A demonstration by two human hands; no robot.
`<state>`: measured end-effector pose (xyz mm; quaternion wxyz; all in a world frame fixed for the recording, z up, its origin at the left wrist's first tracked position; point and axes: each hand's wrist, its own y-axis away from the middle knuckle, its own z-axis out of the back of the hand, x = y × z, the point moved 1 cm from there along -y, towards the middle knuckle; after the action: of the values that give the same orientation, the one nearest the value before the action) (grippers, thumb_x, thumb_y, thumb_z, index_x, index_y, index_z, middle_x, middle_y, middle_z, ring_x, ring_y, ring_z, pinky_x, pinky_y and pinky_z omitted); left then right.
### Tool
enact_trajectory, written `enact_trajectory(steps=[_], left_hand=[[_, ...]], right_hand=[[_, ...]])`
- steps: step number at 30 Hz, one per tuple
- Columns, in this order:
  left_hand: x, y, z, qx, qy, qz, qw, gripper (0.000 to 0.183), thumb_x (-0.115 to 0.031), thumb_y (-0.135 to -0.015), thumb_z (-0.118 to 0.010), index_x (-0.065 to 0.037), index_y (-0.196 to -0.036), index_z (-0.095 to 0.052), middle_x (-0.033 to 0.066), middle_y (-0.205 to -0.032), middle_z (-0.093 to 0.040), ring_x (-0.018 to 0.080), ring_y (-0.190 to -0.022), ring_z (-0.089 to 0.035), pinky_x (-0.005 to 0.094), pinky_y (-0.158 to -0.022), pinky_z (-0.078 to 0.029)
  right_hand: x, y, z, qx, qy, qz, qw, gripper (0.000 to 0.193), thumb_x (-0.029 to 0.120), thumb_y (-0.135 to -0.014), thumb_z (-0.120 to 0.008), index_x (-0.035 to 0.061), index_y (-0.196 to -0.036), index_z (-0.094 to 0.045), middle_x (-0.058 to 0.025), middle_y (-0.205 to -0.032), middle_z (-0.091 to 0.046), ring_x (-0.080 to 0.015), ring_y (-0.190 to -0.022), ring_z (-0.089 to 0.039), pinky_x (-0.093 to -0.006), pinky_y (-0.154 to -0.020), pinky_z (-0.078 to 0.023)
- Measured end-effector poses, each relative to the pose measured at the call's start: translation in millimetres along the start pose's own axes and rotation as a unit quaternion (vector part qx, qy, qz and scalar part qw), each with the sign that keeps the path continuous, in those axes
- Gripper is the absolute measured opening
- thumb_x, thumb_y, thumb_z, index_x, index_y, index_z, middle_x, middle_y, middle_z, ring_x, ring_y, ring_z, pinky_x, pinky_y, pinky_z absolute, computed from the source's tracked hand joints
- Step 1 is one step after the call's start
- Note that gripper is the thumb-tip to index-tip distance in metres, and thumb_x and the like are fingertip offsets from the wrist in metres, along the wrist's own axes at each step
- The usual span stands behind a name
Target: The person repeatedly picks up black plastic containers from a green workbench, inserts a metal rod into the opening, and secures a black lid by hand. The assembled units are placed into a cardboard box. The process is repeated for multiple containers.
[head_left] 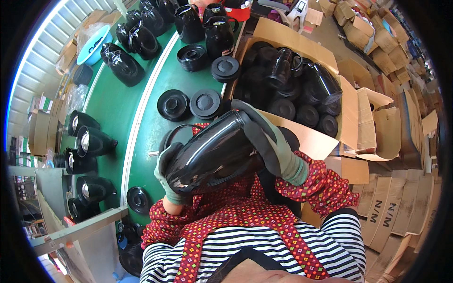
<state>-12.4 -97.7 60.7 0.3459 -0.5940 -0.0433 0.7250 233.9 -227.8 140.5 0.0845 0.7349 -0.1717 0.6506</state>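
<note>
Held slantwise in front of my body is a glossy black thermos jug [214, 153], its handle on the far side. My left hand [168, 172], in a grey-green glove, grips its lower left end. Around its upper right end is my right hand [264, 137], gloved in green with dark fingers. Just beyond the jug, two round black ridged parts, one on the left [172, 104] and one on the right [205, 103], lie on the green work surface [160, 85]. Farther off are a stack of black discs [192, 57] and another round black part [225, 69].
An open carton [292, 40] of black jugs and round parts stands at the right. Several black jugs [219, 37] stand at the far end. Open-ended black bodies [94, 141] lie at the left, below a light-blue basin [94, 45]. Flattened cartons [396, 203] lean at the right.
</note>
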Motion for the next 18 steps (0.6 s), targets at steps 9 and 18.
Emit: enact_trajectory(steps=[9,18], left_hand=[[7.4,8.5,-33.4,0.238,0.331,0.272,0.872,0.060,-0.020,-0.092,-0.081,0.000,-0.144,-0.059,0.0128,-0.136,-0.069,0.0266,-0.120,-0.069,0.0424,-0.105,-0.057],[-35.6,-31.3,30.2,0.113,-0.087,-0.172,0.975,0.049,-0.020,-0.082,-0.087,0.004,-0.121,-0.069,0.0331,-0.138,-0.063,0.0446,-0.124,-0.067,0.0474,-0.096,-0.061]], right_hand=[[39.2,9.8,-10.7,0.193,0.334,0.310,0.869,0.086,0.044,-0.078,-0.084,0.0132,-0.152,-0.055,-0.0334,-0.157,-0.038,-0.0538,-0.143,-0.040,-0.0590,-0.120,-0.032],[-7.6,16.8,19.6,0.138,-0.196,-0.262,0.935,0.080,0.066,-0.109,-0.038,0.0028,-0.158,-0.043,-0.0158,-0.162,-0.046,-0.0249,-0.144,-0.051,-0.0368,-0.121,-0.039]])
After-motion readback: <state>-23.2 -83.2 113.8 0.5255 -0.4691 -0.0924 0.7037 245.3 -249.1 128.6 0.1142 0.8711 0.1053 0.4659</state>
